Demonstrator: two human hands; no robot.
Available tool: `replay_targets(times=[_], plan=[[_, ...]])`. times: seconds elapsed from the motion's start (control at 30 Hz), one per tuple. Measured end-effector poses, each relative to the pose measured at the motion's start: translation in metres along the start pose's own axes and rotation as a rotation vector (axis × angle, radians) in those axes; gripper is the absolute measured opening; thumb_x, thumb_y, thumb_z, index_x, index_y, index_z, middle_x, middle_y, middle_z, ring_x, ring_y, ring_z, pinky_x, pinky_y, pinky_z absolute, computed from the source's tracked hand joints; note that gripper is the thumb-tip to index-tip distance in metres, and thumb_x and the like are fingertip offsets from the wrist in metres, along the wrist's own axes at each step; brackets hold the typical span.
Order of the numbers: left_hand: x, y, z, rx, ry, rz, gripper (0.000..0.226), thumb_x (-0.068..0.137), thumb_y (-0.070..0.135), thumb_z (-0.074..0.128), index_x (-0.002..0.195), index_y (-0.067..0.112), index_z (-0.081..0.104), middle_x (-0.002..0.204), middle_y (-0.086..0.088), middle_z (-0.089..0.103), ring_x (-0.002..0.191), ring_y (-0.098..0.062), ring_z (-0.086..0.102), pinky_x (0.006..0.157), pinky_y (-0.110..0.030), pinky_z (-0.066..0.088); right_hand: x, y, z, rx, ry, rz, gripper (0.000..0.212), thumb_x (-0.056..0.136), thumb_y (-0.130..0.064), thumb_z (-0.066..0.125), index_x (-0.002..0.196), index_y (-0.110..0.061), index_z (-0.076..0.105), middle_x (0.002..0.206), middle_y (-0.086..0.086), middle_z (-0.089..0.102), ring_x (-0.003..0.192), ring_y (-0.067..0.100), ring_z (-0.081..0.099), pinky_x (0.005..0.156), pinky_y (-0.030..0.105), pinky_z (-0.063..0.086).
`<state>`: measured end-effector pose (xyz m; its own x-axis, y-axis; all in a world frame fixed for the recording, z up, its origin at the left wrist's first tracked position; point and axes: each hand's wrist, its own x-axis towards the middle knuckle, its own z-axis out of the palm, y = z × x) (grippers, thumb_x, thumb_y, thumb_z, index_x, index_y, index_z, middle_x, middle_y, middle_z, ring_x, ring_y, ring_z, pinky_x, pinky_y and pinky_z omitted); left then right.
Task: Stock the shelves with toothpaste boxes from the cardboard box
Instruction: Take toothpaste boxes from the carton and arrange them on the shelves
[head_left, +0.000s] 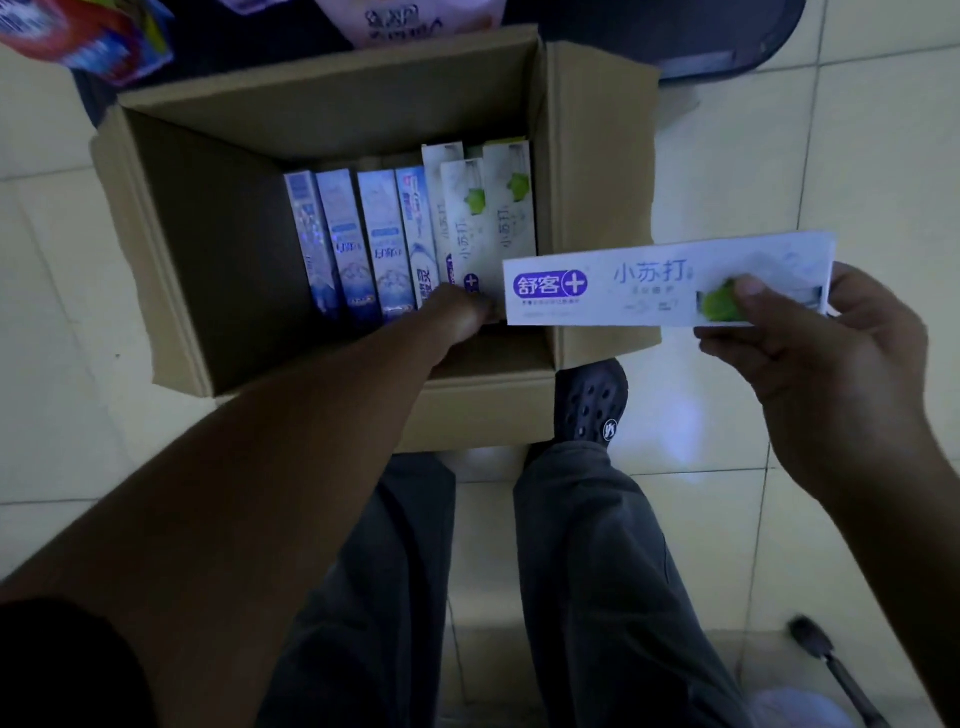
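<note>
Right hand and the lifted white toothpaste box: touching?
Touching. The head view shows the right hand gripping the white toothpaste box, with the thumb pressed on its printed face and the fingers curled under its lower edge.

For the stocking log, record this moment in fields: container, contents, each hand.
container: open brown cardboard box on pale tiled floor
contents: upright blue toothpaste boxes on the left, white green-printed toothpaste boxes on the right
right hand: pinches one long white toothpaste box with purple logo, held level
left hand: inside the cardboard box at the white ones; grip hidden
</note>
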<state>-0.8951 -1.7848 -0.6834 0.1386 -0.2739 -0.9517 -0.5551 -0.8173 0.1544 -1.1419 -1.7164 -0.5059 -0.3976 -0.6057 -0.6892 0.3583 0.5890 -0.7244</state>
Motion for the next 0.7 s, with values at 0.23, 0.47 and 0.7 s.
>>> replay_targets(times=[0.23, 0.47, 0.7], plan=[[0.023, 0.003, 0.002, -0.276, 0.122, -0.121, 0.065, 0.102, 0.018, 0.056, 0.157, 0.001, 0.026, 0.153, -0.019, 0.047, 0.135, -0.031, 0.051, 0.114, -0.037, 0.041, -0.001, 0.012, 0.003, 0.048, -0.006, 0.029, 0.019, 0.084, -0.008, 0.074, 0.099, -0.009, 0.063, 0.087, 0.010, 0.075, 0.076, 0.030, 0.072, 0.072, 0.034, 0.059], [-0.020, -0.008, -0.025, -0.081, 0.224, 0.118, 0.031, 0.091, 0.017, 0.070, 0.114, -0.004, 0.065, 0.111, -0.024, 0.070, 0.080, -0.017, 0.074, 0.065, -0.025, 0.058, -0.020, 0.000, 0.020, 0.071, 0.010, 0.095, 0.023, 0.086, -0.005, 0.072, 0.105, -0.006, 0.059, 0.085, 0.010, 0.074, 0.072, 0.029, 0.071, 0.073, 0.036, 0.060], [-0.185, -0.008, -0.140, 0.107, 0.435, 0.531, 0.027, 0.093, 0.029, 0.072, 0.115, 0.014, 0.072, 0.110, -0.007, 0.073, 0.096, -0.020, 0.065, 0.077, -0.029, 0.047, -0.090, -0.097, 0.063, 0.073, -0.039, 0.017, 0.018, 0.083, -0.005, 0.075, 0.093, -0.014, 0.063, 0.090, 0.017, 0.076, 0.079, 0.040, 0.073, 0.077, 0.045, 0.064]])
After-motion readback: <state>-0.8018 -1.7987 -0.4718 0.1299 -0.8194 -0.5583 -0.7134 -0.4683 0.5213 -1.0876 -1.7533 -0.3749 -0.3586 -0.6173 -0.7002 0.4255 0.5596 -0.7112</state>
